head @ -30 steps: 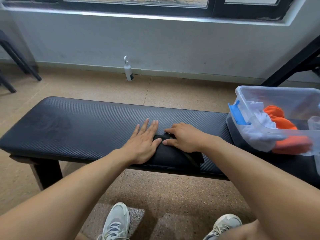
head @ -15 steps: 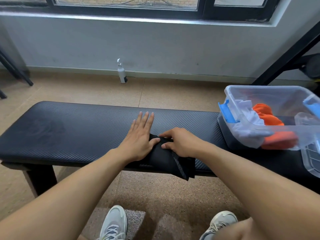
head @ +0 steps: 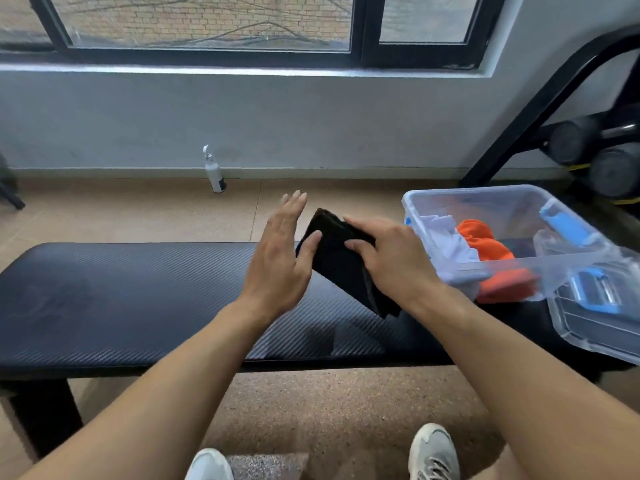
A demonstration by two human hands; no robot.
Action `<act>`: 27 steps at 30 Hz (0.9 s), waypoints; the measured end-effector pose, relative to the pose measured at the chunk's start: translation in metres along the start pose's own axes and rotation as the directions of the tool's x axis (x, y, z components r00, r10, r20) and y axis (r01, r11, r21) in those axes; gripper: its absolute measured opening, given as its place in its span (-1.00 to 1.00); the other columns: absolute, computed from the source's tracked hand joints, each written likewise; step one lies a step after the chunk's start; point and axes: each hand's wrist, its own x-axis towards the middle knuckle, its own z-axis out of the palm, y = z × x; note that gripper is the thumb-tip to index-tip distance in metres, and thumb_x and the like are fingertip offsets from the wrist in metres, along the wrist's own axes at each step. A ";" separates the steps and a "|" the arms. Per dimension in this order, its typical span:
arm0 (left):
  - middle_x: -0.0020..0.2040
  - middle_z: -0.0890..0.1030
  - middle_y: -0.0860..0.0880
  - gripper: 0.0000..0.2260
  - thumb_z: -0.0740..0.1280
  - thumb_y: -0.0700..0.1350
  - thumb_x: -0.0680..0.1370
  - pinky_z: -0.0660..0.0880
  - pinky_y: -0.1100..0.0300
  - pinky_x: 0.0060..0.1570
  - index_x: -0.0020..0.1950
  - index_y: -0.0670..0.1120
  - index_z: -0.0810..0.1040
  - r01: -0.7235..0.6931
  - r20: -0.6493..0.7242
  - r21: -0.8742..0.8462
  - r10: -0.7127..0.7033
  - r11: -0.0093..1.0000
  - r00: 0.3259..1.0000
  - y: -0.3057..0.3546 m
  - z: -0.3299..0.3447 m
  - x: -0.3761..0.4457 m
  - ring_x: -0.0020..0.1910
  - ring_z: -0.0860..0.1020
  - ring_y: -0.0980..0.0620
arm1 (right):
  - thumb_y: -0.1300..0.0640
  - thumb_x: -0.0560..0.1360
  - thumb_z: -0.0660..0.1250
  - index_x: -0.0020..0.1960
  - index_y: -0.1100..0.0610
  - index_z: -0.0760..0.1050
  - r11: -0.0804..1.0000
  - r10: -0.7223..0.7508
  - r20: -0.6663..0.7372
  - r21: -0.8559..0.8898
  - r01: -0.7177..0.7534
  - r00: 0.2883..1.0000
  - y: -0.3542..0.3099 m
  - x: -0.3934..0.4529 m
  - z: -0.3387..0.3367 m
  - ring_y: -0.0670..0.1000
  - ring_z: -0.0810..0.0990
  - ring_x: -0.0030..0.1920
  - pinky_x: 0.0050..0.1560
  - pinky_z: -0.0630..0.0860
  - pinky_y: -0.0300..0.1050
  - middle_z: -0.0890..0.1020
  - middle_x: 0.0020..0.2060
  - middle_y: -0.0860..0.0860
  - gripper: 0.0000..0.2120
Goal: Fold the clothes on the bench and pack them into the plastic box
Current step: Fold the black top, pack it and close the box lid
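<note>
The right hand point(head: 391, 261) grips a folded black garment point(head: 341, 261) above the bench point(head: 138, 299). The left hand point(head: 280, 265), fingers straight and spread, touches the garment's left edge with its thumb. Just right of the right hand sits the plastic box point(head: 485, 202) (white and orange clothes inside).

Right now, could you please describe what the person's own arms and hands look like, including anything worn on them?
Both forearms are bare, with no sleeves in view. The left hand and the right hand wear no gloves, and no rings, watch or wristbands show. The fingernails are short and unpainted. No markings are visible on either arm.
</note>
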 end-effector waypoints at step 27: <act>0.65 -0.08 0.01 -0.36 0.17 0.16 0.65 -0.18 0.06 0.58 0.64 -0.01 0.01 -0.145 0.400 0.048 0.114 0.988 0.910 0.094 0.153 0.062 0.61 -0.19 0.06 | 0.13 0.59 0.37 0.38 0.02 0.56 0.771 0.586 -0.413 0.019 -0.637 0.698 0.146 0.017 -0.149 0.16 0.54 0.31 0.22 0.43 -0.12 0.62 0.30 0.09 -0.64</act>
